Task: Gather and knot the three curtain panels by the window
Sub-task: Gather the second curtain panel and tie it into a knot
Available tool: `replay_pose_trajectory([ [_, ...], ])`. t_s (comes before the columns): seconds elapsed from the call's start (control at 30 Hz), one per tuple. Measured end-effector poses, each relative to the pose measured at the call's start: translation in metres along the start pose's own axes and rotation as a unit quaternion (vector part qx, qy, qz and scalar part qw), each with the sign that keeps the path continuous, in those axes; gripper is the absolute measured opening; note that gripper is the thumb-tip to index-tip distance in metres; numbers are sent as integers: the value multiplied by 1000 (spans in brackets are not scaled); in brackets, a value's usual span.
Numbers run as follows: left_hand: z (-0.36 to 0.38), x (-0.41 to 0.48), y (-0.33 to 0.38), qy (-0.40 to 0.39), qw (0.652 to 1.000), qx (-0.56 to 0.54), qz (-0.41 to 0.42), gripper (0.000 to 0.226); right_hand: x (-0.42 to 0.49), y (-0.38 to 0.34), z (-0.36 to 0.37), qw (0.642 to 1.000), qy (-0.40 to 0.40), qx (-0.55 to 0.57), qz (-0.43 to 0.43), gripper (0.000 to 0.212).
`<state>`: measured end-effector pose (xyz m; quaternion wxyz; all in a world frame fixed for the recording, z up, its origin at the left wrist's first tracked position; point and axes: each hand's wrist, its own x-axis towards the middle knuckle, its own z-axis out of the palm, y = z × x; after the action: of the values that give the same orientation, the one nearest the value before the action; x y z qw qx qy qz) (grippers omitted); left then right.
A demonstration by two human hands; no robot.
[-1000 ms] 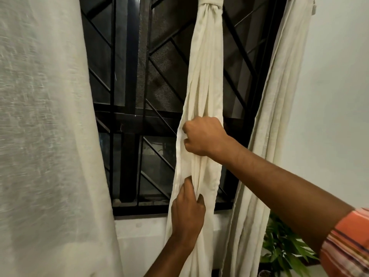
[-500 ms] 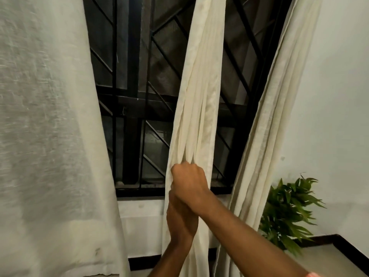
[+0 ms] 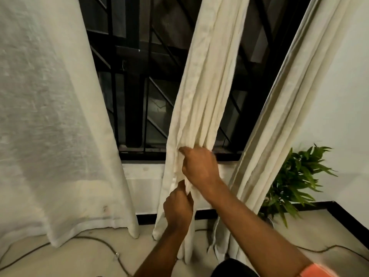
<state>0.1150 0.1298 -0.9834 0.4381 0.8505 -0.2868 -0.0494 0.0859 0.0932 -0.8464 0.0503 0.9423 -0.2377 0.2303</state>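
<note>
Three cream curtain panels hang in front of a dark barred window (image 3: 143,80). The middle panel (image 3: 207,80) is bunched into narrow folds. My right hand (image 3: 199,166) grips those folds at sill height. Just below it, my left hand (image 3: 178,206) is closed on the same bundle, almost touching the right hand. The left panel (image 3: 50,116) hangs wide and loose, reaching the floor. The right panel (image 3: 279,120) hangs in loose pleats beside the wall, apart from both hands.
A green potted plant (image 3: 295,176) stands in the right corner behind the right panel. Dark cables (image 3: 111,250) trail across the pale floor beneath the curtains. A black skirting strip (image 3: 339,210) runs along the wall's foot.
Both hands have slid down the middle panel from mid-window height to the sill and come close together. The view has tipped down, so the floor and cables now show.
</note>
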Motion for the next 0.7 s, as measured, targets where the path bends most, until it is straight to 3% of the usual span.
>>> replay_pose_trajectory([
  [0.1,14,-15,-21,-66,993,-87,-49,22,-40,-1,69,991,-129,-3,30,27],
  [0.2,17,-37,-38,-92,987,-124,-52,19,-60,-4,103,984,-176,-25,5,21],
  [0.3,16,-39,-52,-38,983,-172,-57,13,-57,-8,99,991,-129,-46,-8,32],
  [0.4,19,-34,-53,-11,987,-160,-16,28,-56,-10,87,998,55,-25,25,58],
  [0.53,33,-33,-57,-12,997,-76,-2,20,-20,-16,41,974,221,4,42,54],
  [0.6,33,-35,-57,-12,998,-67,-9,18,-2,-17,32,977,204,-25,56,46],
  [0.7,35,-33,-64,-8,996,-88,-8,26,-11,-15,60,993,99,-46,52,30],
])
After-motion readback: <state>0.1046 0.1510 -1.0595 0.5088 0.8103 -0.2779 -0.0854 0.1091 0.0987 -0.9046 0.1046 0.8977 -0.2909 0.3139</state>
